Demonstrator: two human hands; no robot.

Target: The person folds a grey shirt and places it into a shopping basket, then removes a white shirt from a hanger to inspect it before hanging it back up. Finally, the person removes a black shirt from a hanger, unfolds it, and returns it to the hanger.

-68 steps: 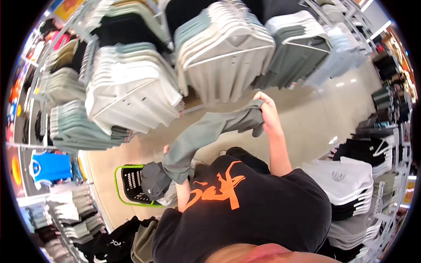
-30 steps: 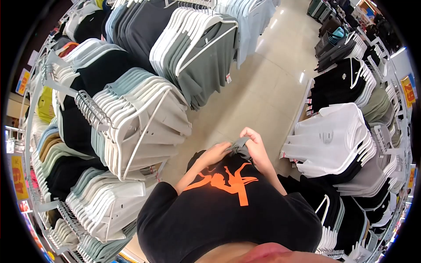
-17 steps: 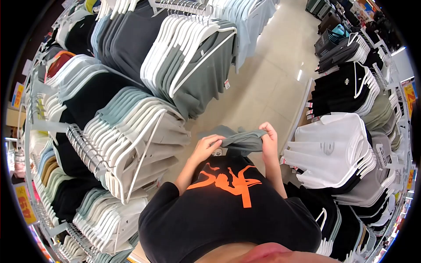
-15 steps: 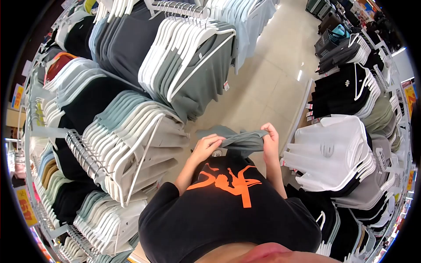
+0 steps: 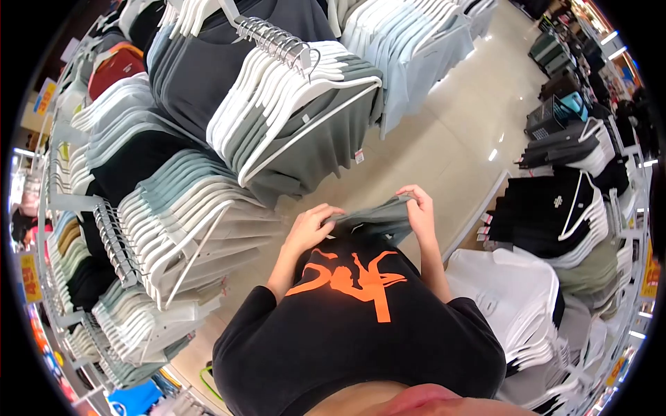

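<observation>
A grey-green shirt [image 5: 374, 220] is stretched between my two hands, in front of my chest above the floor. My left hand [image 5: 313, 226] pinches its left edge, fingers pressed together. On the other side my right hand [image 5: 417, 211] grips the right edge between thumb and fingers. The cloth is bunched and folded, and its lower part is hidden behind my black T-shirt [image 5: 312, 340] with an orange print. A small pale tag shows near my left fingers.
Grey-green shirts on white hangers [image 5: 305, 132] hang ahead to the left, with beige shirts [image 5: 208, 229] nearer. White shirts [image 5: 506, 291] and black shirts [image 5: 541, 208] hang on the right. A tiled aisle floor [image 5: 444, 132] runs between the racks.
The view has turned, so the racks sit differently in it. The shirt is still held in both hands; its cloth has sagged and shifted, and a small pale tag now shows.
</observation>
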